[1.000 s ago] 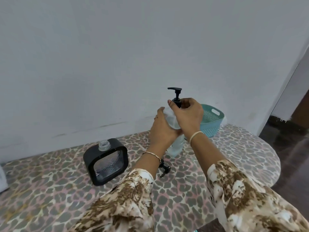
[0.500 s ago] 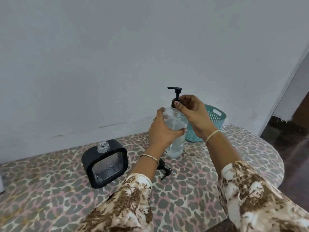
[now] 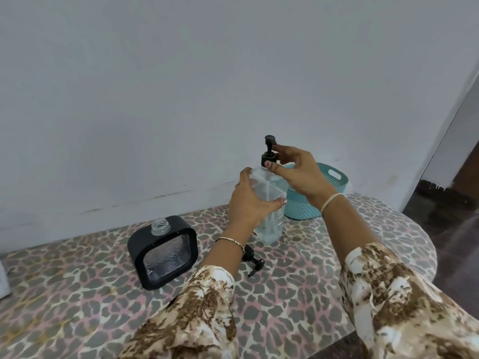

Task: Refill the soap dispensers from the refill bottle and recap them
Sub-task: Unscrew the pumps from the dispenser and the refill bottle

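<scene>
A clear round soap dispenser bottle [image 3: 269,200] stands upright on the table, holding some liquid. My left hand [image 3: 250,203] grips its body from the left. My right hand [image 3: 298,174] pinches the collar of the black pump cap [image 3: 269,154] sitting on the bottle's neck. To the left stands a square black-framed dispenser [image 3: 163,251] with its threaded neck uncapped. A second black pump cap [image 3: 252,260] lies on the table between the two bottles, partly hidden by my left wrist.
A teal perforated basket [image 3: 305,203] stands behind the round bottle by the wall. The leopard-print table [image 3: 298,281] ends in a rounded edge at the right, with dark floor beyond. A white object [image 3: 4,279] sits at the far left edge.
My right hand has turned on the pump collar, and the pump nozzle has rotated from pointing left to pointing toward the camera. My left hand kept its grip on the bottle.
</scene>
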Demonstrator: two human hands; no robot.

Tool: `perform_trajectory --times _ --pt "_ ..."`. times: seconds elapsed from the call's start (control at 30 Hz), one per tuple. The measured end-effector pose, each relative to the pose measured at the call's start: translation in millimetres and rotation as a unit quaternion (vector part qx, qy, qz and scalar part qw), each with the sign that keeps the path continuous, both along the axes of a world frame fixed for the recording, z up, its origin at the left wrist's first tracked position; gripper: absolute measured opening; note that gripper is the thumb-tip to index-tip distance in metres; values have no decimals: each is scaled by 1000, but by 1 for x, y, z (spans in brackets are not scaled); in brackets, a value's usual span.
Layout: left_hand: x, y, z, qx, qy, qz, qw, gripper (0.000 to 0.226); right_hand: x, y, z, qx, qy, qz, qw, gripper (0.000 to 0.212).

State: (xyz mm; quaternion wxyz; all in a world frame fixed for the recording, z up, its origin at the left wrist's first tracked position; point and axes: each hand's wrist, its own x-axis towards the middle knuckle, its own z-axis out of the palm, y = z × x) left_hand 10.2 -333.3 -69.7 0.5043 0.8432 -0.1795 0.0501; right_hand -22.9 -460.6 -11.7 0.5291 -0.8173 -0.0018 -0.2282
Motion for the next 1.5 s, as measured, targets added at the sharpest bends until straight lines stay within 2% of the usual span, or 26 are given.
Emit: perform_trajectory --times 0.1,0.23,0.3,0.5,0.63,0.73,0.8,0.9,1.0,1.13,1.33,1.5 --pt "0 0 -1 2 -1 -5 1000 104 -6 -5 0 68 25 49 996 50" --pt "0 -2 -1 1 -4 -5 1000 102 0 0 -5 69 -15 -67 995 51" --pt "0 -2 -1 0 0 -7 1000 102 2 4 -6 68 -27 -84 994 52" --pt "2 -2 -2 7 2 -2 1000 103 3 8 -4 48 -35 -69 996 22" --pt "2 -3 -1 14 6 -5 1000 107 6 9 -5 31 -21 -59 998 33" --pt "2 -4 -1 13 15 -2 1000 110 9 15 -6 -3 -32 -110 993 42" --pt "1 -3 -1 9 14 -4 1000 109 10 16 -7 10 -44 -134 990 39" --pt "0 -3 -1 -2 11 -11 1000 107 8 16 -6 22 -20 -100 995 27" --pt "-1 -3 -1 -1 13 -9 1000 107 6 18 -3 -3 -14 -102 995 27" --pt "-1 -4 -1 -1 26 -7 1000 110 5 20 -3 -5 -28 -152 988 48" --pt "-1 -3 1 7 22 -12 1000 109 1 23 2 -24 -51 -164 985 21" --pt "-2 -3 2 6 25 -13 1000 109 -4 25 3 -36 -57 -140 988 15"
